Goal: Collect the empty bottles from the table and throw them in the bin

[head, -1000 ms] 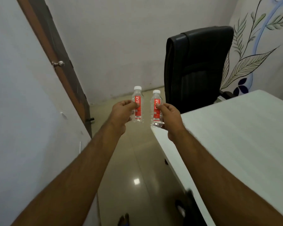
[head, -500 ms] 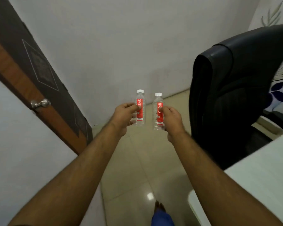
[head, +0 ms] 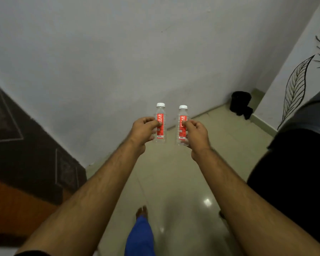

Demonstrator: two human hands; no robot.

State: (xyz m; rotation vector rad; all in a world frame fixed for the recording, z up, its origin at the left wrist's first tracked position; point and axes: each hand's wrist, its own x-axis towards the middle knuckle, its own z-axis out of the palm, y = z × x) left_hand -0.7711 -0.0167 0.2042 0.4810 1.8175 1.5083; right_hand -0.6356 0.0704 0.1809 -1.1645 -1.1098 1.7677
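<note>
I hold two small clear plastic bottles upright in front of me, each with a white cap and a red label. My left hand (head: 143, 130) grips the left bottle (head: 160, 122) by its side. My right hand (head: 196, 134) grips the right bottle (head: 182, 124) the same way. The two bottles stand a little apart, above the tiled floor. A small black bin (head: 239, 102) sits on the floor in the far right corner of the room, beyond the bottles.
A black office chair (head: 296, 163) fills the right side. A dark wooden door (head: 26, 159) stands at the left. A white wall (head: 118, 52) is ahead, and a wall with a leaf drawing (head: 296, 85) at right. My foot and blue trouser leg (head: 139, 235) show on the glossy floor.
I have walked forward past the table and chair. The table has left the view, and the black bin in the corner has come into sight. Both hands still hold their bottles.
</note>
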